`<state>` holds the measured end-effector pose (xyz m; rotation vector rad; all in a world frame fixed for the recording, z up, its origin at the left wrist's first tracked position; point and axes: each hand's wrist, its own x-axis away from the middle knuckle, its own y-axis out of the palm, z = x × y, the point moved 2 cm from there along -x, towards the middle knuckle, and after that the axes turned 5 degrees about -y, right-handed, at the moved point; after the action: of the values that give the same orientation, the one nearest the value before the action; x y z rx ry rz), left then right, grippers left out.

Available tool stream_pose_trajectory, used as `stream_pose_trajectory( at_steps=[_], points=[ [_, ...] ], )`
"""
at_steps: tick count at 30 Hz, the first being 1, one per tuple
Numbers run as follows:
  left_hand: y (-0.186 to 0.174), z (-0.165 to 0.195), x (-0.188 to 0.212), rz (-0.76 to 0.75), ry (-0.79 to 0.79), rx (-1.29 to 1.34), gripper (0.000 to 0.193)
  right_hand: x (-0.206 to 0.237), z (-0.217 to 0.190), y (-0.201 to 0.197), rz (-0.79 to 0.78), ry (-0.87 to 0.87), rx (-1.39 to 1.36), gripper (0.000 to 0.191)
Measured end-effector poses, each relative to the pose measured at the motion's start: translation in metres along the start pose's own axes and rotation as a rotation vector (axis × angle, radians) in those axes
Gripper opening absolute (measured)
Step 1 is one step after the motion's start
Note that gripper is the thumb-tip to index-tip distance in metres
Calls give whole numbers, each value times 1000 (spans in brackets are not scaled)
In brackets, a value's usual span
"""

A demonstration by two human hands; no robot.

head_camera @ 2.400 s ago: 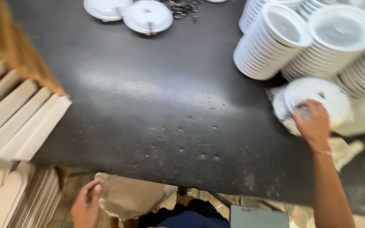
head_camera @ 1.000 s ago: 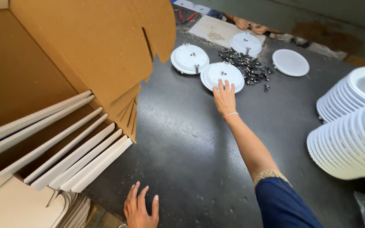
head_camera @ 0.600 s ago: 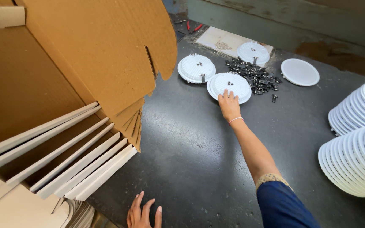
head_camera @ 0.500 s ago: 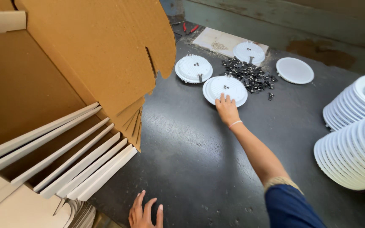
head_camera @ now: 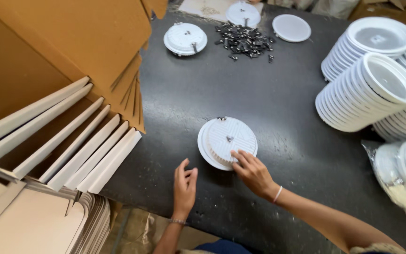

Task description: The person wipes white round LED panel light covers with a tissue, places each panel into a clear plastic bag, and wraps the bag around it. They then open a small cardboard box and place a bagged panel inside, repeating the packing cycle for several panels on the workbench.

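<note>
Head view: right hand (head_camera: pixel 252 173) fingertips on white round fixture (head_camera: pixel 227 142).

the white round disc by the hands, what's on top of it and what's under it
On the white ribbed disc show a small metal clip at its far rim and a tiny part at centre; the right hand touches its near edge. It lies on the dark table; its underside is hidden.

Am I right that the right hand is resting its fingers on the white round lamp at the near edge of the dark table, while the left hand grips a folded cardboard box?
Not quite. In the head view the left hand holds nothing; it rests open on the dark table beside the white round lamp. The right hand does rest its fingers on that lamp.
</note>
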<state>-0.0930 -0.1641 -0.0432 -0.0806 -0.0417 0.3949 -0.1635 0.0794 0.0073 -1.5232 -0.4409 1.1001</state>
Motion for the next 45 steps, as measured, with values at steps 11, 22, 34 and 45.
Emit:
stream_pose_trajectory(
  at_steps=[11,22,34,45],
  points=[
    [33,-11,-14,-254,-228,379,51,40,-18,-66,133,234,-125,18],
    [47,1,-15,-310,-260,351,46,141,81,-52,981,1346,-1160,26],
    [58,-67,-21,-320,-233,264,44,371,108,-95,964,1573,-128,13],
    [80,-58,-50,-367,-299,-98,46,462,182,-171,400,1687,557,42]
  ],
)
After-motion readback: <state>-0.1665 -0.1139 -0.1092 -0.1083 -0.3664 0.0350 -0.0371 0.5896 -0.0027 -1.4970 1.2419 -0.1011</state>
